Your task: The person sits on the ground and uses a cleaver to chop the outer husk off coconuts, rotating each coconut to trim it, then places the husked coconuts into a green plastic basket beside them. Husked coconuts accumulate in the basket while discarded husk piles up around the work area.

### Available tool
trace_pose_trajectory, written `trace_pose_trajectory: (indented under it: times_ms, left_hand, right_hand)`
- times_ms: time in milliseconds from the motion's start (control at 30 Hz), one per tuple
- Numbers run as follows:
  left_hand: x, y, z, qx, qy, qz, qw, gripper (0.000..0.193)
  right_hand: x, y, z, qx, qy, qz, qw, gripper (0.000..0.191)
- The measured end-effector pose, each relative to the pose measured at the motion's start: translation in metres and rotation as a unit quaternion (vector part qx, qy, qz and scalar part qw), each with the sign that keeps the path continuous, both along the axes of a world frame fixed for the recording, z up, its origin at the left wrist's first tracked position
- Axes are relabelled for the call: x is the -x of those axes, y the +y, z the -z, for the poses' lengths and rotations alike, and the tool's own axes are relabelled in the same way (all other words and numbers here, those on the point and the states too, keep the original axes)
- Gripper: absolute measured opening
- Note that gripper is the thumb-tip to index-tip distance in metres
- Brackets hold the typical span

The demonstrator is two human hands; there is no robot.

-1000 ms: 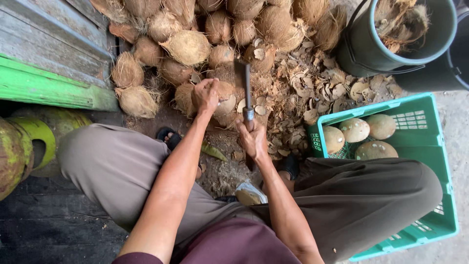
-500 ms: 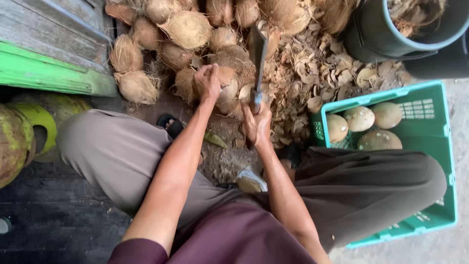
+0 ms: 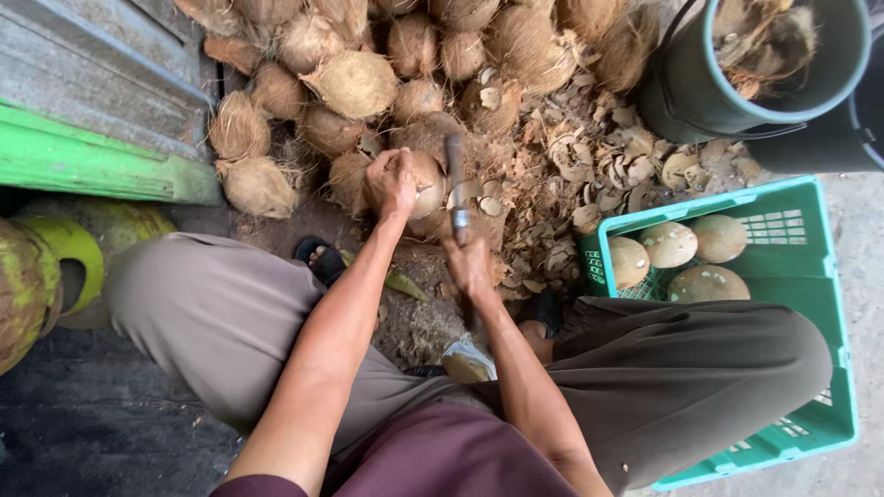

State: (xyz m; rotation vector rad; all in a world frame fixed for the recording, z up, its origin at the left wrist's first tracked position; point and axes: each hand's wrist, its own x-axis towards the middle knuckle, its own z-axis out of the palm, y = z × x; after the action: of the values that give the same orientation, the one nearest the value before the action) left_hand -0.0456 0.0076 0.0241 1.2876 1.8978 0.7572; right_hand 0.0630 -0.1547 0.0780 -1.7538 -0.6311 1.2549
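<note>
My left hand (image 3: 390,181) grips a brown husked coconut (image 3: 425,177) on the ground between my knees. My right hand (image 3: 470,262) is closed around the handle of a cleaver-like knife (image 3: 455,170). Its blade points away from me and lies against the right side of that coconut. Both forearms reach forward over my grey trousers.
A heap of fibrous coconuts (image 3: 354,81) lies ahead, with shell chips (image 3: 599,166) scattered to the right. A green plastic crate (image 3: 810,304) at my right holds three peeled coconuts (image 3: 668,244). A dark bucket (image 3: 709,101) of husk stands far right. A green board (image 3: 83,166) runs along the left.
The knife has come down from a raised position onto the coconut's right side. My left hand kept hold of the coconut, and the view shifted slightly.
</note>
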Motion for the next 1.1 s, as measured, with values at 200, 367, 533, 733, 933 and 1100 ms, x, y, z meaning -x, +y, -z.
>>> trace_pose_trajectory:
  times_ms: [200,367,533,733,933,1100]
  left_hand:
    - [0.004,0.004,-0.002,-0.046,-0.026,-0.009,0.999,0.041]
    - [0.003,0.002,0.004,-0.076,-0.185,0.032,0.979,0.039]
    - [-0.013,0.006,-0.01,-0.023,-0.141,0.117,0.983,0.038]
    - [-0.028,0.002,-0.039,0.061,-0.038,0.078,0.994,0.039]
    - [-0.031,0.015,-0.03,0.016,-0.026,0.035,0.999,0.03]
    - [-0.026,0.015,-0.018,0.098,-0.012,0.036,0.994,0.031]
  right_hand:
    - [-0.014,0.0,0.014,0.106,-0.125,-0.113,0.98,0.035]
    - [-0.04,0.001,-0.008,0.096,0.107,-0.098,0.985,0.021]
    - [-0.039,-0.001,-0.034,0.011,0.012,-0.057,0.998,0.032]
    - [-0.041,-0.011,-0.04,-0.133,0.015,0.027,0.991,0.037]
    - [-0.021,-0.007,-0.027,-0.097,0.004,-0.007,0.995,0.03]
    - [-0.031,-0.005,-0.037,-0.162,0.042,0.05,0.985,0.031]
